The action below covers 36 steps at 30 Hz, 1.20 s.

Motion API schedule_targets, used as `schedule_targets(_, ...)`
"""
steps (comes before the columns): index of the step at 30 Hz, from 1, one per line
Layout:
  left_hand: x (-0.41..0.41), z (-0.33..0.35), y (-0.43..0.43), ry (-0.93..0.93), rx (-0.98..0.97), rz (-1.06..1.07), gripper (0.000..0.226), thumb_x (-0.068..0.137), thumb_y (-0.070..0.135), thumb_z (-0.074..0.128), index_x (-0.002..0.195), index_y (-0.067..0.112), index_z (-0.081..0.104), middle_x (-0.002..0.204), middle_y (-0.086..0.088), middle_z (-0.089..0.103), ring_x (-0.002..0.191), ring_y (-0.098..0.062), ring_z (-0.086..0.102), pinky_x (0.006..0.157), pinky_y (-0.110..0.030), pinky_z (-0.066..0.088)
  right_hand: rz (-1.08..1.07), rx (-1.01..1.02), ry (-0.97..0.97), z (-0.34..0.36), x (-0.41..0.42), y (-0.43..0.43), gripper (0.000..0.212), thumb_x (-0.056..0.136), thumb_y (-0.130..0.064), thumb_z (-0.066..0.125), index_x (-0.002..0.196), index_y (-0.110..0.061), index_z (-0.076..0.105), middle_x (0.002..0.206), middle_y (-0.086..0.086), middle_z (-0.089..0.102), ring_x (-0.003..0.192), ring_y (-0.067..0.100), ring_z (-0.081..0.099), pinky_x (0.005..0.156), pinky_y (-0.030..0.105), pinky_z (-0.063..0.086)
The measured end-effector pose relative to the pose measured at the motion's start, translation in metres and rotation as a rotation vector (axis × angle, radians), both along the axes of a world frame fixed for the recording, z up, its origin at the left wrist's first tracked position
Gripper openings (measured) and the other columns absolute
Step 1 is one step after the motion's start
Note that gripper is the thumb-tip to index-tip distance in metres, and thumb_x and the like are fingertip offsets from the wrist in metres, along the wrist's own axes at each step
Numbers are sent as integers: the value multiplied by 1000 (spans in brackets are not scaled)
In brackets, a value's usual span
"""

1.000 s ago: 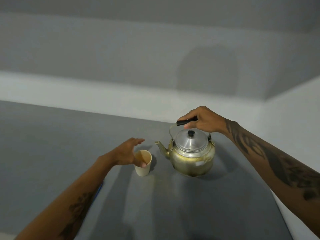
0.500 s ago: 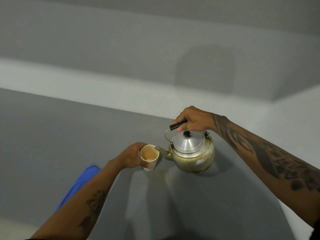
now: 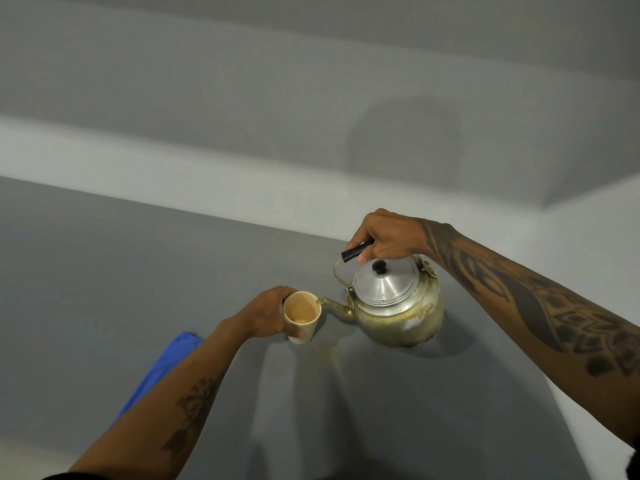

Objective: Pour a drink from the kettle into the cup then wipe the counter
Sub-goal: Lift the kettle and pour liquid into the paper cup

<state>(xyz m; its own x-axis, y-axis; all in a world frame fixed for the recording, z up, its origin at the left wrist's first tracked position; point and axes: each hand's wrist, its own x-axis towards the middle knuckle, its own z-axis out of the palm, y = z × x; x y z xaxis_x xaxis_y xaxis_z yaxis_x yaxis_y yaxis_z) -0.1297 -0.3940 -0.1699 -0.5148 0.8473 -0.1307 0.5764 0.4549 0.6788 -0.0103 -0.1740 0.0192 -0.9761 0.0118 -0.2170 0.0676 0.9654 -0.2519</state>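
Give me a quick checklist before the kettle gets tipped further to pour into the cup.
1. Cup steadied by the left hand: ok.
2. Right hand closed on the kettle handle: ok.
3. Spout tip at the cup rim: ok.
4. Kettle lid seated: ok.
5. Room left in the cup, drink sits low: ok.
6. Counter dry by the cup: not ok, a yellowish stain lies beside it.
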Motion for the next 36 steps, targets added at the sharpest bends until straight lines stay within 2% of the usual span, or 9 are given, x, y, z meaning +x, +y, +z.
schedule_targets(2, 0, -1, 0, 2, 9, -3, 81, 56, 45, 87, 125, 27, 49, 127, 3, 56, 109, -15, 55, 93, -37, 50, 8, 18, -6, 2, 0, -3, 30, 83, -21, 71, 113, -23, 71, 82, 9, 75, 50, 8, 44, 48, 11, 35)
schedule_targets(6, -1, -2, 0, 5, 23, -16, 78, 58, 43, 87, 125, 27, 49, 127, 3, 56, 108, -15, 54, 90, -33, 49, 6, 33, -15, 7, 0, -8, 29, 84, -21, 71, 113, -21, 70, 77, 7, 72, 51, 9, 42, 51, 16, 36)
schedule_targets(13, 0, 0, 0, 7, 39, -33, 76, 60, 41, 86, 125, 26, 50, 127, 2, 56, 107, -15, 54, 90, -30, 48, 8, 56, -26, 18, 4, -13, 30, 84, -18, 70, 114, -17, 70, 57, -19, 53, 48, 8, 41, 49, 13, 34)
schedule_targets(18, -1, -1, 0, 14, 28, -24, 79, 58, 44, 87, 126, 26, 49, 128, 2, 55, 109, -16, 54, 92, -35, 51, 9, 67, -27, 24, 8, -16, 29, 84, -17, 70, 114, -16, 71, 53, -18, 50, 46, 9, 39, 42, 5, 35)
schedule_targets(31, -1, -1, 0, 14, 23, -12, 80, 56, 45, 87, 124, 27, 51, 124, 6, 56, 109, -16, 55, 91, -34, 51, -3, 91, -21, 33, 12, -22, 29, 84, -18, 71, 113, -15, 72, 53, -14, 49, 48, 9, 40, 46, 11, 33)
schedule_targets(36, -1, -1, 0, 13, 23, -17, 79, 55, 45, 87, 124, 27, 51, 124, 7, 56, 108, -14, 55, 92, -35, 51, 11, 105, -26, 36, 11, -24, 29, 84, -18, 71, 112, -14, 71, 56, -17, 51, 49, 8, 41, 44, 3, 36)
